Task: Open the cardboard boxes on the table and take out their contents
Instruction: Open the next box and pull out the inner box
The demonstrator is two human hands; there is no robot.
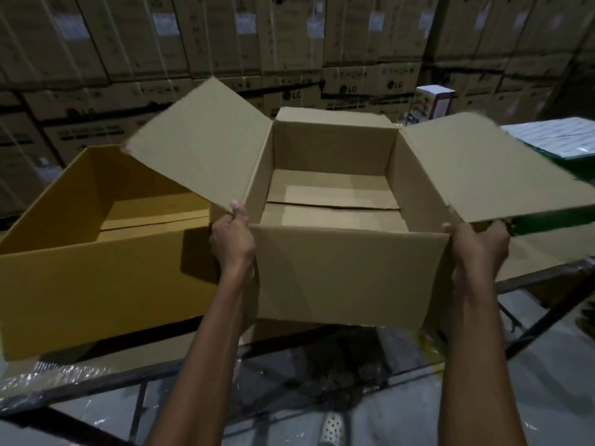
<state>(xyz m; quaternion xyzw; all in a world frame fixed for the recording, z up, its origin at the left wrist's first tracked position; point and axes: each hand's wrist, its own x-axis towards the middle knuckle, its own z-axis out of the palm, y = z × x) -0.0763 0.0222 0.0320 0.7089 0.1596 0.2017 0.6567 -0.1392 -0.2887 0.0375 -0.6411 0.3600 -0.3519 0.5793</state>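
I hold the brown box [347, 275] at its two near corners, I think to steady its open mouth toward me: only bottom flaps show inside. It stands at the table [545, 279] edge, a yellow box [80, 268] just left of it. Both arms reach forward, left hand [233, 235] and right hand [478, 244] each curled round a corner.

Yellow box [80, 268]: left end cut off by the frame edge.
Brown box [347, 275], right flap [489, 175]: far corner cut off at the right edge, rim blurred.
Left hand [232, 239], right hand [476, 246]: fingers hidden behind the box's near corners.
Green-and-white package [560, 143]: partly behind the flap, cut off at right.
Small white box [433, 101]: lower part hidden, print unreadable.
Stacked cartons [225, 33]: labels blurred.
Table [547, 278]: mostly covered.
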